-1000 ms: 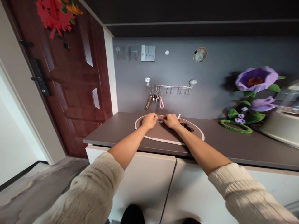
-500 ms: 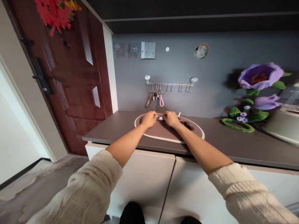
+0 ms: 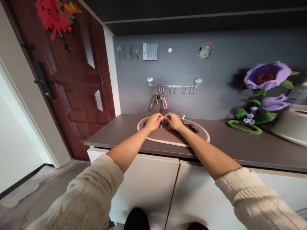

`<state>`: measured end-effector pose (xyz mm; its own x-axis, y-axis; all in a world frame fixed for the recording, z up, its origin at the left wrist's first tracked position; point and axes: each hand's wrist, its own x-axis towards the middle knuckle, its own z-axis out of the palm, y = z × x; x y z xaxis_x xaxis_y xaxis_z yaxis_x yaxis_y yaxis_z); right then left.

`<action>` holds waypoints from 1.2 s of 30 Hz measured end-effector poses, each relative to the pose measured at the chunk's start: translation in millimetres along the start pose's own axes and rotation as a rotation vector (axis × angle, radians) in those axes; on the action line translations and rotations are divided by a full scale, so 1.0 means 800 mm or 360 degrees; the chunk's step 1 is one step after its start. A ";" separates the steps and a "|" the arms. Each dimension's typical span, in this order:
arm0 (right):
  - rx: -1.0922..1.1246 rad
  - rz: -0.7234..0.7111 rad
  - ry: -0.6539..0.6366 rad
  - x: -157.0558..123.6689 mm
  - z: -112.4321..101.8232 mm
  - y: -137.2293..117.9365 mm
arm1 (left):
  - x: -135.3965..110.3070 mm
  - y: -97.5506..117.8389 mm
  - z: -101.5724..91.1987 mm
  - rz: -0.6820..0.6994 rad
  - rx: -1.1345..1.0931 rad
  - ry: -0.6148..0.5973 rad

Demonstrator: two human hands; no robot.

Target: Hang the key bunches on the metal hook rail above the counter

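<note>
At the far left stands a dark red door [image 3: 76,92] with a black handle [image 3: 39,82] and a red decoration [image 3: 54,19] near its top. The bench [image 3: 107,129] begins beside it, its left edge running back to the grey wall. On the bench, in from that left edge and between the front and back edges, lies an oval brown mat [image 3: 155,134] with a pale rim. The left hand [image 3: 153,122] is over the mat's left part, its fingers drawn in. Above the bench's back edge, keys [image 3: 158,98], a brown tag [image 3: 152,103] and a pink loop [image 3: 165,103] hang at the left end of a clear rail [image 3: 177,86]. Below them, a slim shiny piece [image 3: 161,123] hangs tilted between the two hands, over the mat, its upper end at the fingertips. The right hand [image 3: 174,121] meets it from the other side, its fingers also curled in; which grip is clamped on the piece I cannot tell. Dark items [image 3: 193,128] lie on the mat's right part, with a white strip [image 3: 183,117] sticking up near the mat's back rim. Towards the bench's right end stands a purple flower [image 3: 267,76] on a green base [image 3: 244,127], then a pale shade [image 3: 294,124].
</note>
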<state>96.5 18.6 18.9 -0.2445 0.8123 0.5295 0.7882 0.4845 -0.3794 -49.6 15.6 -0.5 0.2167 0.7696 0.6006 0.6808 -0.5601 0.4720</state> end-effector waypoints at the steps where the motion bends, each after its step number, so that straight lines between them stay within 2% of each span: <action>1: 0.0019 -0.0023 -0.0005 0.000 0.001 0.001 | 0.000 0.000 0.000 0.0004 0.0002 0.0007; 6: 0.0150 -0.0113 -0.0029 -0.001 0.001 -0.001 | 0.001 0.001 -0.001 -0.0025 0.0053 0.0035; 14: 0.0299 -0.0021 -0.0025 0.000 0.003 0.001 | 0.000 0.004 -0.004 -0.0083 0.0008 0.0135; 23: 0.0468 -0.0025 -0.0008 0.002 0.008 0.008 | 0.002 -0.001 0.000 -0.0079 -0.0131 0.0231; 27: 0.0533 -0.0023 0.0064 0.002 0.007 0.008 | 0.003 -0.003 0.002 -0.0022 -0.0154 0.0237; 36: 0.0721 0.0110 0.0309 0.005 -0.001 0.011 | 0.000 -0.001 0.003 -0.0062 -0.0022 0.0176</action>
<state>103.2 26.1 18.6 -0.0570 0.7929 0.6067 0.4635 0.5592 -0.6874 -48.7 16.7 -2.1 0.1113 0.7526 0.6490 0.6771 -0.5355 0.5048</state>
